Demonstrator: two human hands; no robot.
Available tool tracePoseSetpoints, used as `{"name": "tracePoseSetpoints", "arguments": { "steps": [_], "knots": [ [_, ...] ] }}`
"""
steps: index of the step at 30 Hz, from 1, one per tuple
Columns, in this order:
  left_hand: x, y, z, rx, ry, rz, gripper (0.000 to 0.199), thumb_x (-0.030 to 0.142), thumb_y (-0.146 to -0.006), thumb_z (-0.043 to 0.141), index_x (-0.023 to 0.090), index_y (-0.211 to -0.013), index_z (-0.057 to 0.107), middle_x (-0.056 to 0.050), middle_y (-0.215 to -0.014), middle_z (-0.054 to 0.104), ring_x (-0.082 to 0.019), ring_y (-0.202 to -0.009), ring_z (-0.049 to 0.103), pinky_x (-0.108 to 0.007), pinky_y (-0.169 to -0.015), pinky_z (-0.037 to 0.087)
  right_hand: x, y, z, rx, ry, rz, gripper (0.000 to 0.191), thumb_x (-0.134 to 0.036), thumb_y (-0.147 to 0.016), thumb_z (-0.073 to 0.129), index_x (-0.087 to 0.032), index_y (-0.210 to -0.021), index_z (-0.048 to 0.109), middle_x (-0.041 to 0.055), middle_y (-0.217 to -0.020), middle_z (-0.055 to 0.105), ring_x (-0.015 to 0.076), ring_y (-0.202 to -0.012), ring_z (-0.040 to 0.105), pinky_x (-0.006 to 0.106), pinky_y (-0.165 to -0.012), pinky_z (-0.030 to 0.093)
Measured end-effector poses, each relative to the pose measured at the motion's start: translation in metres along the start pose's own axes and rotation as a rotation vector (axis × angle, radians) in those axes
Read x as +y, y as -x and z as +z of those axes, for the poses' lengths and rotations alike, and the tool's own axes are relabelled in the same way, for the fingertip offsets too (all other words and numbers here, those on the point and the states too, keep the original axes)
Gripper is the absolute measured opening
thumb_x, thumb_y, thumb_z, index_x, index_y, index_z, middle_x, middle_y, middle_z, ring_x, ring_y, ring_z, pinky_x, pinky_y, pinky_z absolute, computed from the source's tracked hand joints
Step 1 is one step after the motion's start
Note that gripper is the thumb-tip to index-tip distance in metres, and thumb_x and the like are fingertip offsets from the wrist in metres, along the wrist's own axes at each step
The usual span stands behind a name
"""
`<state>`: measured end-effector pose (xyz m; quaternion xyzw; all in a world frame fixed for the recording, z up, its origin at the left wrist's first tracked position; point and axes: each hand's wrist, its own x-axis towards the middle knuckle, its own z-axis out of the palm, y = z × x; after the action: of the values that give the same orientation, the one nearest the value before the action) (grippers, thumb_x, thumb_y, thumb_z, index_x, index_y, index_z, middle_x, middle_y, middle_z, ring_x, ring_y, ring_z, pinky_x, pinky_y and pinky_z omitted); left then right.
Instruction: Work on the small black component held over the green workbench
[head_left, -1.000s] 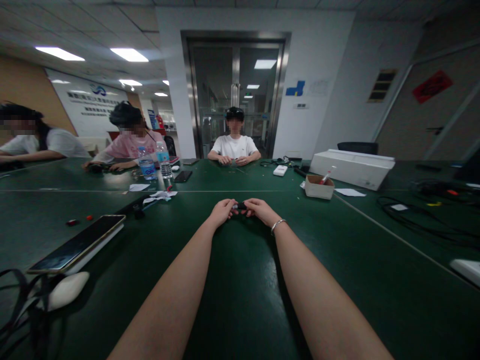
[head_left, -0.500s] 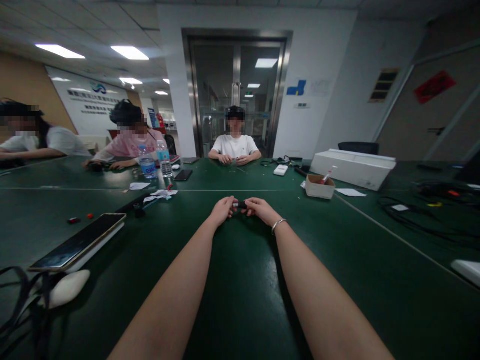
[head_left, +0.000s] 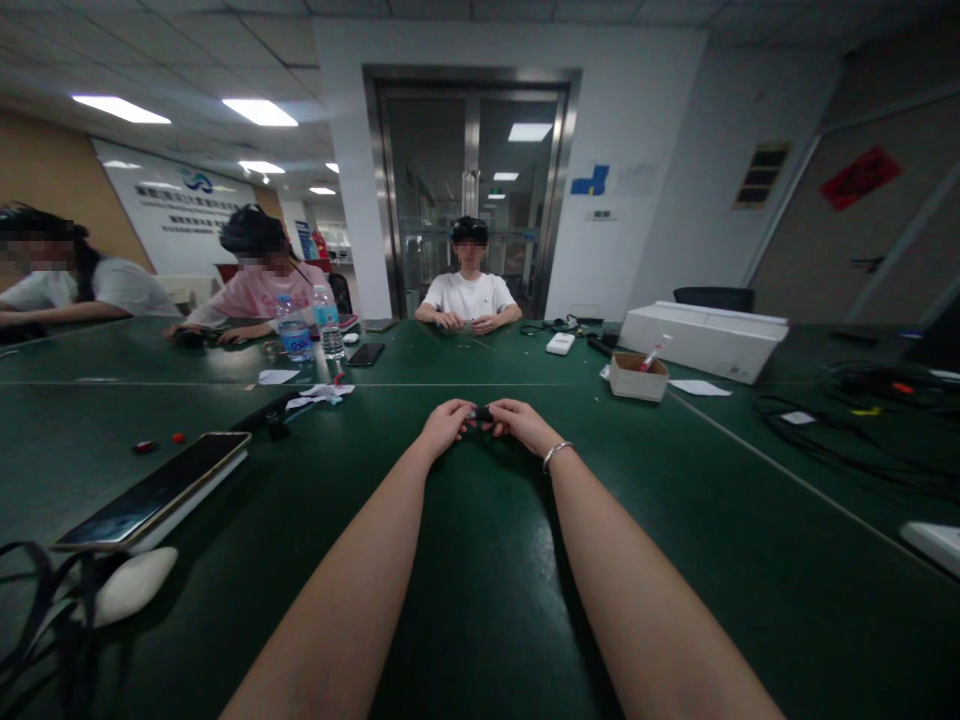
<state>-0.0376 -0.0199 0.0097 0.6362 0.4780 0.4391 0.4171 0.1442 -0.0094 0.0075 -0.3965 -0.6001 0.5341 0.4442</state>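
Note:
A small dark cylindrical object [head_left: 481, 413] is held between both hands, just above the green table [head_left: 480, 520]. My left hand [head_left: 448, 424] is closed on its left end, where a lighter, greyish part shows. On the right end the fingers of my right hand [head_left: 519, 420] are pinched, and a metal bracelet [head_left: 557, 456] circles that wrist. What the object is cannot be made out, as the fingertips cover both its ends.
Left of my arms lie a phone [head_left: 154, 490] on a white box, a white mouse-like object [head_left: 136, 585] and crumpled papers [head_left: 322, 395]. Water bottles [head_left: 294, 335] stand farther back. A small carton [head_left: 638, 378] and cables [head_left: 832, 430] are at the right. Three people sit across the table.
The dark object sits a little more level between my hands, with less of its light end visible. The whole view has shifted slightly.

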Motion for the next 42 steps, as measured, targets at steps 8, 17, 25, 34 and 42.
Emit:
{"name": "tracePoseSetpoints", "arguments": {
  "steps": [8,17,25,34,42],
  "knots": [
    [0.0039,0.0034,0.0019,0.022,0.024,-0.018,0.03,0.033,-0.088,0.046,0.012,-0.101,0.063,-0.003,-0.068,0.059,-0.007,-0.051,0.046,-0.018,-0.046,0.037,0.001,-0.0006,0.0,-0.008,-0.016,0.005,0.011,-0.022,-0.083,0.062,-0.013,-0.088,0.064,0.0041,-0.068,0.069,0.0056,-0.047,0.054,0.016,-0.05,0.044],
    [0.0068,0.0048,0.0026,0.029,0.021,-0.019,0.029,0.035,-0.086,0.048,0.013,-0.098,0.064,-0.003,-0.068,0.059,-0.008,-0.053,0.047,-0.018,-0.047,0.038,0.002,-0.0016,-0.0003,-0.009,-0.009,0.001,0.012,-0.023,-0.083,0.063,-0.012,-0.088,0.065,0.0043,-0.069,0.069,0.0062,-0.047,0.055,0.016,-0.049,0.045],
    [0.0048,0.0039,0.0017,0.01,0.027,-0.013,0.031,0.035,-0.088,0.045,0.013,-0.1,0.063,-0.002,-0.066,0.056,-0.008,-0.052,0.047,-0.019,-0.048,0.039,0.0016,-0.0013,-0.0002,-0.012,-0.008,0.0,0.011,-0.022,-0.083,0.062,-0.013,-0.087,0.065,0.0049,-0.07,0.07,0.0061,-0.048,0.054,0.016,-0.05,0.045],
    [0.0063,0.006,0.0028,0.008,0.01,0.002,0.028,0.031,-0.087,0.047,0.012,-0.102,0.063,-0.003,-0.071,0.059,-0.008,-0.055,0.049,-0.019,-0.049,0.039,0.0011,-0.0008,-0.0004,-0.011,-0.003,0.002,0.012,-0.023,-0.082,0.062,-0.012,-0.088,0.065,0.005,-0.07,0.07,0.006,-0.049,0.055,0.016,-0.05,0.044],
    [0.0045,0.0058,0.0027,0.009,-0.024,0.002,0.03,0.033,-0.088,0.046,0.013,-0.104,0.062,-0.004,-0.075,0.061,-0.008,-0.057,0.049,-0.017,-0.048,0.039,-0.0003,0.0,0.001,0.003,-0.015,0.004,0.011,-0.021,-0.081,0.062,-0.012,-0.086,0.065,0.0042,-0.067,0.069,0.0057,-0.047,0.054,0.016,-0.049,0.044]
  ]
}}
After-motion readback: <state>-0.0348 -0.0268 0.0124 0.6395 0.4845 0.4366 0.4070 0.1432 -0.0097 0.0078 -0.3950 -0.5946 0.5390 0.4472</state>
